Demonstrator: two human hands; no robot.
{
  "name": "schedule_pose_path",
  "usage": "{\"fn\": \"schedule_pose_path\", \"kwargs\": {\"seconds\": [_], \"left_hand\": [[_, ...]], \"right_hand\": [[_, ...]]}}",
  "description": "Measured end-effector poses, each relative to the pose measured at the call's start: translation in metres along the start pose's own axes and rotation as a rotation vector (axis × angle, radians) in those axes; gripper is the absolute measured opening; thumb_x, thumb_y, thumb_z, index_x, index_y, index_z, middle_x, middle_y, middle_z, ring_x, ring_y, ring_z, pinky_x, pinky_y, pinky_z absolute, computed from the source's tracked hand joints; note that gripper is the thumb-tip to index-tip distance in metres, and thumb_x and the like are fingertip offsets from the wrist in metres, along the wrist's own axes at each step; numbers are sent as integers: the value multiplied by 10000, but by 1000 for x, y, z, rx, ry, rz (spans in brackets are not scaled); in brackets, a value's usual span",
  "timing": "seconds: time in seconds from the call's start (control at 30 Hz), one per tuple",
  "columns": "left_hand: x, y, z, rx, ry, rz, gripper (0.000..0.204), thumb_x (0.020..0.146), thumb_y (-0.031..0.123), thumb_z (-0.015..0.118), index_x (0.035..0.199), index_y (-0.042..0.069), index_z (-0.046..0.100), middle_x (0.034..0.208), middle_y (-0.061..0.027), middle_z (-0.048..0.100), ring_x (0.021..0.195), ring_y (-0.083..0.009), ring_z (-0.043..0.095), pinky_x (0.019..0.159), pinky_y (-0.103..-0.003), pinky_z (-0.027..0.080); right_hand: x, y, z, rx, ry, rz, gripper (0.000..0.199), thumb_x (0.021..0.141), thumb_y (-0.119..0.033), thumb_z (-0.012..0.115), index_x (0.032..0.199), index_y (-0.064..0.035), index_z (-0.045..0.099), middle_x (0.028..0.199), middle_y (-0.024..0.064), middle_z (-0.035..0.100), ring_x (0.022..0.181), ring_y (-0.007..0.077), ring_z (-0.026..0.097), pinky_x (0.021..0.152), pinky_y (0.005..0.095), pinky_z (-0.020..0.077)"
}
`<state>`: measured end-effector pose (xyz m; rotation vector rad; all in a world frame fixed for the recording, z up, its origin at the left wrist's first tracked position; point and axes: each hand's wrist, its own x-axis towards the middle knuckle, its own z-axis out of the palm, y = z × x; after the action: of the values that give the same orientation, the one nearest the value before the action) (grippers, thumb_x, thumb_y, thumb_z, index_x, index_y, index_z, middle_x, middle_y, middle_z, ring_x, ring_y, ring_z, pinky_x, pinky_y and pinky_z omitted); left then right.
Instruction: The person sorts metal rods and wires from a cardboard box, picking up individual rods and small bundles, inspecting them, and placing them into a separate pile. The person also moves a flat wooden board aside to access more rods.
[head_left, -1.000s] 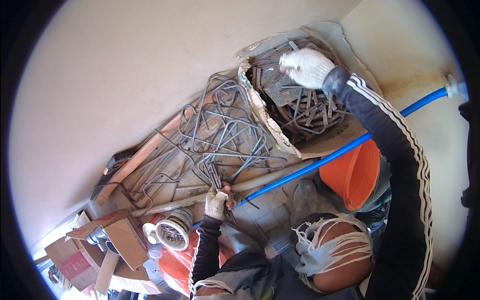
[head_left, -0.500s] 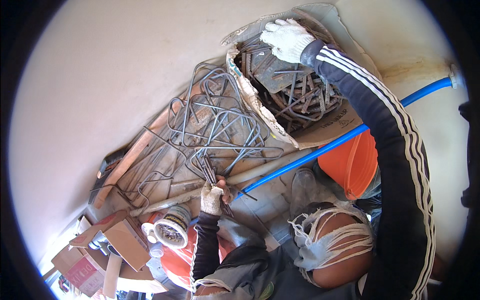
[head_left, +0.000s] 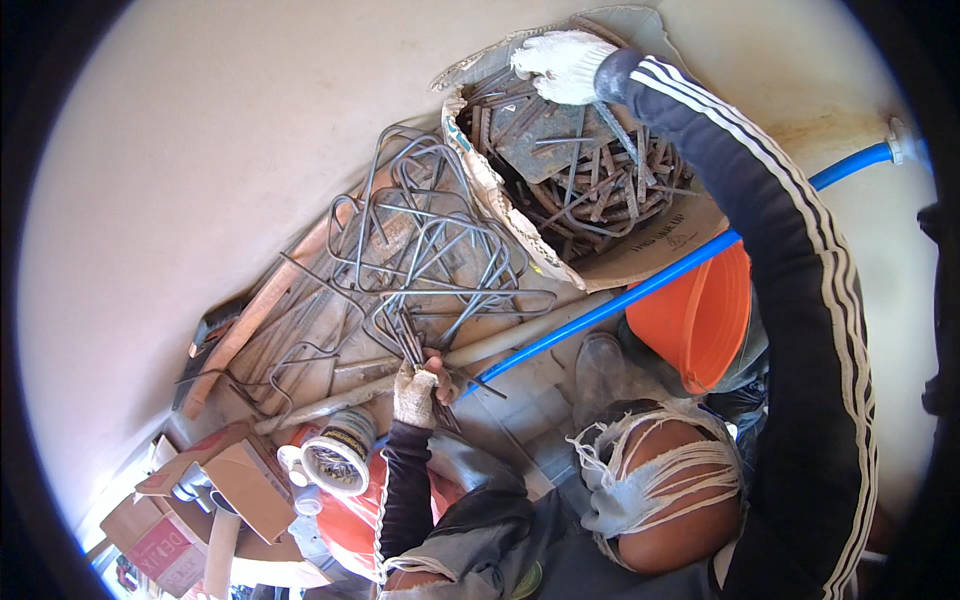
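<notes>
My left hand [head_left: 415,395], in a whitish glove with bare fingertips, is closed round a bundle of short metal rods [head_left: 409,340]. It is in front of a tangle of bent steel rods [head_left: 440,235]. At the far side of a torn cardboard box [head_left: 655,250], my right hand [head_left: 565,67] in a white knitted glove reaches over the contents. Its fingers are bent down and drawn together; what they grip, if anything, is hidden. Rusty metal offcuts [head_left: 600,190] fill the box, with a flat grey plate [head_left: 540,140] among them. A grey strip [head_left: 617,133] shows below the right wrist.
A blue pipe [head_left: 650,300] crosses in front of the box, above an orange bucket [head_left: 690,320]. A wooden board [head_left: 265,315] leans along the wall. At lower left are a tub of small metal pieces [head_left: 338,455] and open cartons [head_left: 245,485]. My knee [head_left: 670,490] is near.
My right hand's fingers have bent down and come closer together, and the grey strip now shows beneath its wrist. My left hand keeps its grip on the rods. The whole view has shifted slightly.
</notes>
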<state>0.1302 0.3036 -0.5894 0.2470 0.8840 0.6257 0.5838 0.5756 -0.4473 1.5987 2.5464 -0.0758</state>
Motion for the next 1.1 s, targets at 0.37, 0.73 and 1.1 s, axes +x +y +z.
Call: {"fn": "schedule_pose_path", "kwargs": {"seconds": [0.37, 0.73, 1.1], "left_hand": [[4, -4, -6, -44, -31, -3, 284, 886, 184, 698, 1127, 100, 572, 692, -28, 530, 517, -159, 481, 472, -314, 400], [0, 0, 2, -101, -25, -20, 285, 940, 227, 679, 1162, 101, 551, 732, -21, 520, 572, -151, 495, 516, -316, 409], [-13, 19, 59, -112, -13, 25, 468, 975, 500, 562, 1218, 102, 600, 995, -102, 684, 882, -278, 660, 775, -457, 549]], "right_hand": [[-95, -62, -16, 228, -168, -337, 159, 805, -223, 651, 883, -86, 670, 873, 121, 643, 880, 325, 656, 764, 424, 534], [-113, -46, -57, 521, -197, 75, 253, 897, -190, 615, 1076, -28, 691, 963, 122, 707, 875, 254, 672, 792, 366, 548], [-121, -131, -78, 1671, -216, 398, 307, 967, -217, 622, 1188, -3, 631, 1014, 117, 715, 816, 148, 669, 673, 306, 576]]}}
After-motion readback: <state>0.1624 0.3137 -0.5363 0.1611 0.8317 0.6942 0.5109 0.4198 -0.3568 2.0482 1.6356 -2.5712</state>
